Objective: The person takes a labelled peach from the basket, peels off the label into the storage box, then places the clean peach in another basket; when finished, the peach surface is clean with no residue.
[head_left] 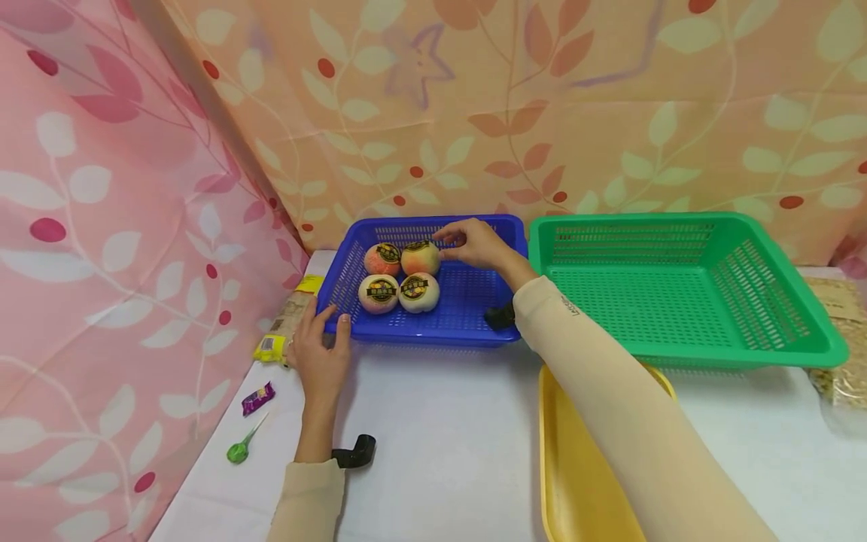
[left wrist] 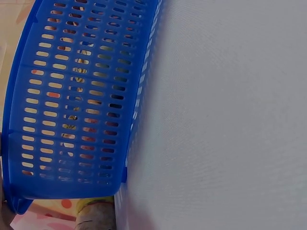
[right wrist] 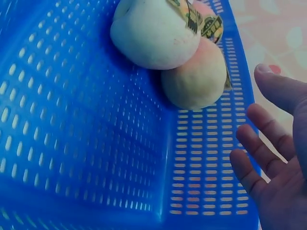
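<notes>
Several peaches point(head_left: 420, 292) with black labels sit together in the left part of the blue basket point(head_left: 467, 301). My right hand point(head_left: 477, 242) is over the basket beside the back right peach point(head_left: 420, 258), holding nothing. In the right wrist view its spread fingers point(right wrist: 268, 165) are near the basket wall, apart from the peaches point(right wrist: 194, 79). At the basket's front left corner, my left hand point(head_left: 321, 354) rests with relaxed fingers against the rim. The left wrist view shows mostly the basket's slotted side point(left wrist: 72, 105); that hand is nearly out of frame.
A green basket point(head_left: 637, 301) stands to the right, with a yellow tray point(head_left: 582, 467) in front, partly under my right arm. On the left lie a purple-wrapped sweet point(head_left: 258, 399), a green lollipop point(head_left: 238, 452) and a yellow-ended packet point(head_left: 272, 348). A clear bag point(head_left: 850, 354) lies far right.
</notes>
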Tool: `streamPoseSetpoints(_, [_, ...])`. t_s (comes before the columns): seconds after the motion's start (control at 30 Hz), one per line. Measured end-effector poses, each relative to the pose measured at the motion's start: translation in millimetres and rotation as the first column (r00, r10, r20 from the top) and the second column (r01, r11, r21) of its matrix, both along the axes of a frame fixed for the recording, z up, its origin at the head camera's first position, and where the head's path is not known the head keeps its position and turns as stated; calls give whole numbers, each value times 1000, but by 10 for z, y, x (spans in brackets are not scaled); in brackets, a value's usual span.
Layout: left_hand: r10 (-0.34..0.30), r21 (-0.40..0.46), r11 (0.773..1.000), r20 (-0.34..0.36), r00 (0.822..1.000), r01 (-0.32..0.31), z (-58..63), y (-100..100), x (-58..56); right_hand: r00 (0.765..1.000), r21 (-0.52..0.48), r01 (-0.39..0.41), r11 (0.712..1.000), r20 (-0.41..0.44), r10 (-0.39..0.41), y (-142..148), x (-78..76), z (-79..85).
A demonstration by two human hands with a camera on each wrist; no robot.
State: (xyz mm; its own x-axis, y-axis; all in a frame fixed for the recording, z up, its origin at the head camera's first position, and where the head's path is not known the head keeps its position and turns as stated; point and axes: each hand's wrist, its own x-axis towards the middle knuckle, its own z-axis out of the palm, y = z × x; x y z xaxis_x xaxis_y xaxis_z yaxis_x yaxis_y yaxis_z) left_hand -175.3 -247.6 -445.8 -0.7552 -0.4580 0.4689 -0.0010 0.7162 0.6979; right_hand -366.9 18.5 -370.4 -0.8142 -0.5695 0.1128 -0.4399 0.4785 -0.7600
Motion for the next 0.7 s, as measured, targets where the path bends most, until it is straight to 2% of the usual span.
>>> streamPoseSetpoints(0.17, [-2,9,1000,24,1000,2,5,1,-3,999,-57,54,997,1,-54,13,-24,-43])
streamPoseSetpoints(0.3, [2,8,1000,36,999,-3,-1,7,-3,997,-52,71,996,-11,-72,7,-28,-77])
streamPoseSetpoints(0.53, [8,10,1000,51,999,-8,-21,13,-17,998,23,-58,998,24,58,-47,-29,-106])
streamPoseSetpoints(0.7, [14,1,1000,47,999,-14,-16,12,-26,977,60,-192,980,101,186,-88,-10,-124])
